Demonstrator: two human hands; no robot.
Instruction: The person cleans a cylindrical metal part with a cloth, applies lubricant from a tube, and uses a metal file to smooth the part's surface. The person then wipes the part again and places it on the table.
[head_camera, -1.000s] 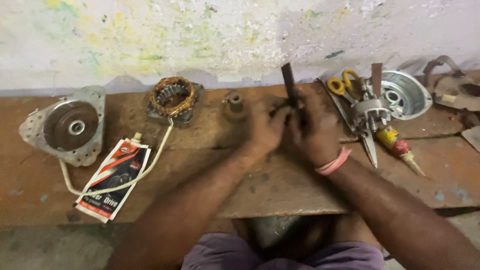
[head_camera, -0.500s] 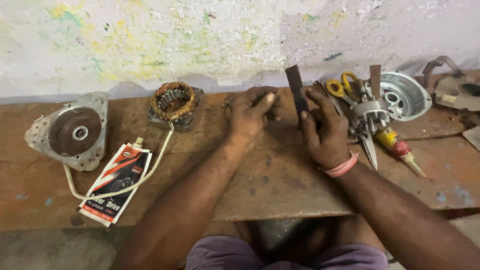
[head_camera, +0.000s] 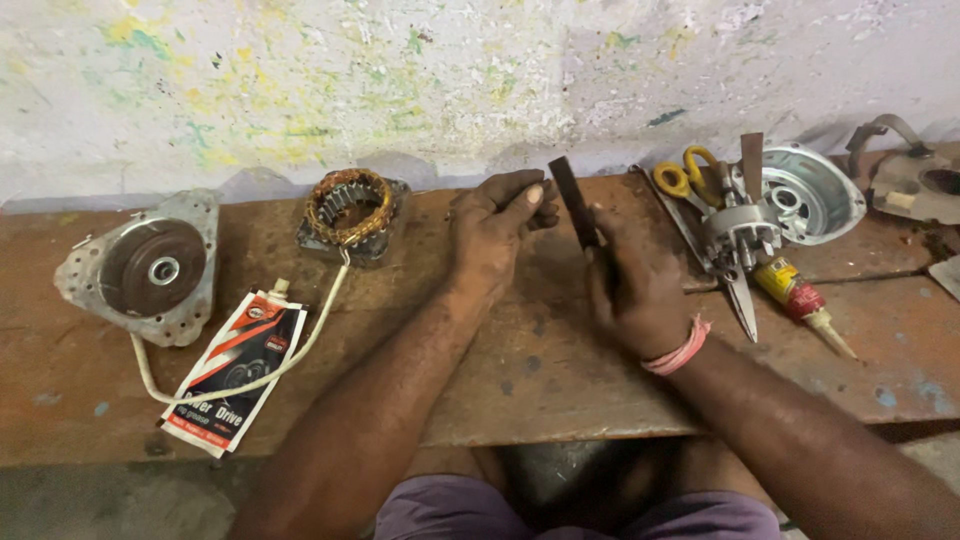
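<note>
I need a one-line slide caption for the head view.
Right hand holds a dark flat bar upright over the wooden bench; left hand closed beside it.

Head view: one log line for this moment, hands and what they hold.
left hand: closed on small dark part | right hand: grips flat dark bar, upright | surface: wooden bench | nearby: scissors, copper-wound stator

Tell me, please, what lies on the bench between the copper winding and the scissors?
In the head view, both hands: the left hand and the right hand, which holds a dark flat bar, between winding and scissors.
</note>
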